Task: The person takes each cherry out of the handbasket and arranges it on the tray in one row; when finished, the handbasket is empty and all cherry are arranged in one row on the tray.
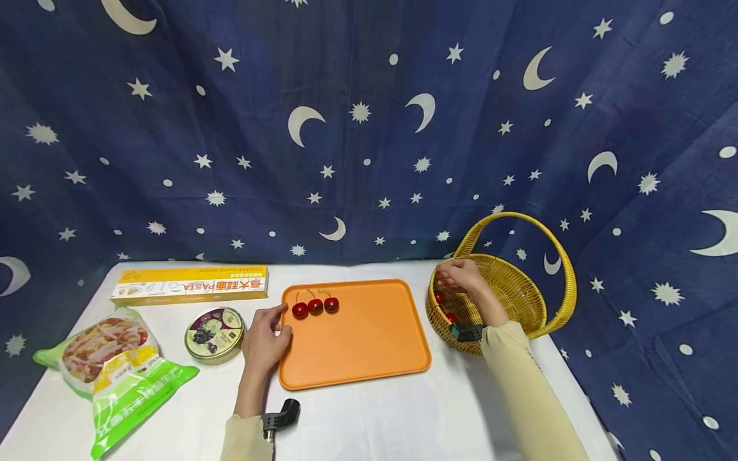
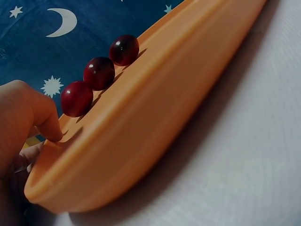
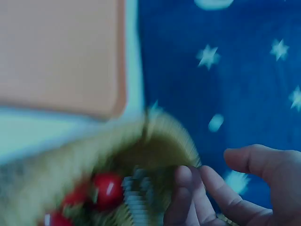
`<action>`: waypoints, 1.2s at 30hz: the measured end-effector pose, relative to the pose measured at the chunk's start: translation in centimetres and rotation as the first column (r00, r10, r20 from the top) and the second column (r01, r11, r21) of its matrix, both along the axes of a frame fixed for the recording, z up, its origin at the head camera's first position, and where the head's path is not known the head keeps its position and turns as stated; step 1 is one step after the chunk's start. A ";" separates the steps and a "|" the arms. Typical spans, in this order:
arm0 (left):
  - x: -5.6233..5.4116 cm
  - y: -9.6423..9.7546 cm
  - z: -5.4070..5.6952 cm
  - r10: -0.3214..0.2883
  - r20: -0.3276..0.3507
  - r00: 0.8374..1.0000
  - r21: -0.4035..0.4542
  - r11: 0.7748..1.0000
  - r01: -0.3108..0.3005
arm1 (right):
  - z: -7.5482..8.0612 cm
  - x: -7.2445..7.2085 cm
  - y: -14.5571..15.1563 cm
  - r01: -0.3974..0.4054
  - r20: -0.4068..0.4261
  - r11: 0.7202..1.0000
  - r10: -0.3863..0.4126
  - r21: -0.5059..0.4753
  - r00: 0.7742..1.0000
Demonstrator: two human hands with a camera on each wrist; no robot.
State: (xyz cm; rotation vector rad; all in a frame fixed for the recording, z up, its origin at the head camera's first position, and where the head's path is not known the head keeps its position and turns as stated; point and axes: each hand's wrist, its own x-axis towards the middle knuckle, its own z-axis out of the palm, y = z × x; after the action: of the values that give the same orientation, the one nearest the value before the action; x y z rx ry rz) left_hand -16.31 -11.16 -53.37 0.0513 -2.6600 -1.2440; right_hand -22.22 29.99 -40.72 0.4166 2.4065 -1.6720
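Observation:
An orange tray [image 1: 357, 339] lies on the white table, with three dark red cherries [image 1: 315, 307] in a row near its far left corner. My left hand [image 1: 266, 340] grips the tray's left rim; in the left wrist view a finger reaches over the edge beside the cherries [image 2: 99, 74]. Over the left side of a yellow woven basket [image 1: 521, 291] is my right hand [image 1: 464, 276]. Its thumb stands apart from the fingers, and nothing shows between them in the right wrist view. Red cherries [image 3: 107, 191] lie inside the basket below the fingers, blurred there.
Left of the tray stands a round tin [image 1: 214, 334] with a fruit label. A yellow and white pasta box [image 1: 190, 283] lies behind it, and a green food bag [image 1: 118, 365] at far left. The basket's tall handle [image 1: 567, 275] arches up. A dark starry cloth [image 1: 357, 173] hangs behind.

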 end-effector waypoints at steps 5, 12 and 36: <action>0.0 -0.1 -0.1 0.004 0.000 1.000 0.000 1.000 -0.004 | -1.4 -1.0 1.8 -0.001 0.128 0.999 -0.005 0.043 0.992; -0.1 0.0 0.0 0.005 0.010 1.000 -0.005 1.000 -0.005 | -1.8 -1.3 2.2 -0.150 0.333 0.968 0.076 0.202 0.940; 0.0 0.1 0.1 0.004 0.010 1.000 0.003 1.000 -0.004 | -1.2 -1.8 2.4 -0.338 0.401 0.925 0.247 0.175 0.882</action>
State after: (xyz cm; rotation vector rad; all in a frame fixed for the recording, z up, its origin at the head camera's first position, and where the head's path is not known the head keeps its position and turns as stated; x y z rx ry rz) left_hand -16.27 -11.07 -53.27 0.0633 -2.6651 -1.2500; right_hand -24.05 32.43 -41.89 0.3418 2.2503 -1.0656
